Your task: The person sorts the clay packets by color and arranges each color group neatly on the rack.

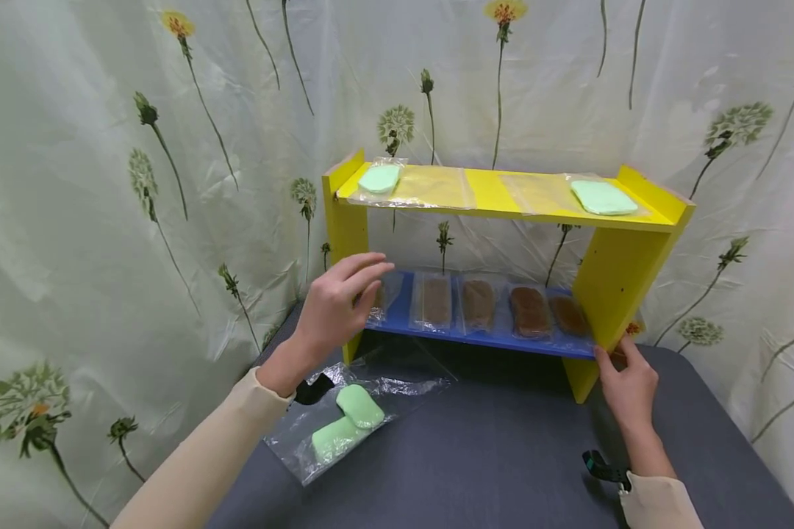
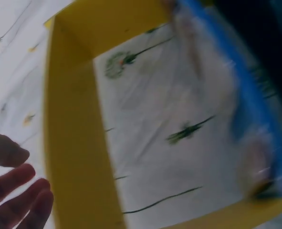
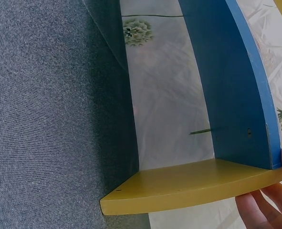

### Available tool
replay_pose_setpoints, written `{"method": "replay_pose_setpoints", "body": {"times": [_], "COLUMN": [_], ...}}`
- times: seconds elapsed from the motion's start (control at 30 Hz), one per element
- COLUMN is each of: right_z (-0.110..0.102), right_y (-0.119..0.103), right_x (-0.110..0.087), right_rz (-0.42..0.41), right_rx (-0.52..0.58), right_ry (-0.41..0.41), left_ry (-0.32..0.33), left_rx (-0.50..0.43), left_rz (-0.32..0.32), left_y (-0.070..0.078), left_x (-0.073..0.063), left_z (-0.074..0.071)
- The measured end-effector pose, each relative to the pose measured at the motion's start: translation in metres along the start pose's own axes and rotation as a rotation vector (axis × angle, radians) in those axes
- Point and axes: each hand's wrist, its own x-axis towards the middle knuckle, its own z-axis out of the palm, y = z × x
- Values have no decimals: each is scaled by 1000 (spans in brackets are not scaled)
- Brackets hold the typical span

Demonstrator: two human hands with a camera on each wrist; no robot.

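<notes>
A small yellow shelf unit (image 1: 625,272) with a blue lower board (image 1: 402,303) stands on the dark table. My right hand (image 1: 628,386) grips its right side panel: in the right wrist view the thumb lies at the blue board's end and the fingers (image 3: 253,210) press the panel's outer face. My left hand (image 1: 340,305) is raised before the left side, fingers loosely bent, holding nothing; in the left wrist view its thumb and fingers (image 2: 38,205) are apart. Several brown, flat pieces in clear bags, such as this brown piece (image 1: 478,305), lie along the blue board.
On the yellow top board (image 1: 486,192) lie two bagged pale green pieces, one left (image 1: 380,178), one right (image 1: 603,198). A clear bag (image 1: 298,452) with two green pieces (image 1: 359,405) lies on the table (image 1: 476,441) below the left forearm. A flower-patterned curtain (image 1: 238,110) hangs behind.
</notes>
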Motion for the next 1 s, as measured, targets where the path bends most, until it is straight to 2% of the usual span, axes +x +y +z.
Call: {"method": "replay_pose_setpoints", "body": {"times": [0.07, 0.17, 0.33, 0.43, 0.57, 0.67, 0.8, 0.93, 1.0], "right_z": [0, 1, 1, 1, 0, 0, -1, -1, -1], "right_y": [0, -2, -3, -4, -4, -3, -3, -3, -3], "right_x": [0, -1, -2, -1, 0, -1, 1, 3, 3], "right_rz": [6, 15, 15, 8, 16, 28, 32, 39, 43], "right_rx": [-1, 2, -5, 0, 8, 10, 16, 12, 10], "right_ry": [-4, -9, -5, -5, -10, -13, -13, -14, -21], "left_ry": [-58, -187, -464, -621, -794, -874, -923, -964, -963], "left_rx": [-48, -101, -215, -251, -280, -312, -347, -354, -361], "left_rz": [-11, -44, -179, -258, -338, -408, -459, -448, -427], "left_y": [0, -4, -14, -21, -31, -39, -49, -55, -57], "left_x": [-16, -43, -84, -103, -123, -138, -155, -171, -179], "left_z": [5, 15, 29, 34, 36, 35, 36, 40, 44]}}
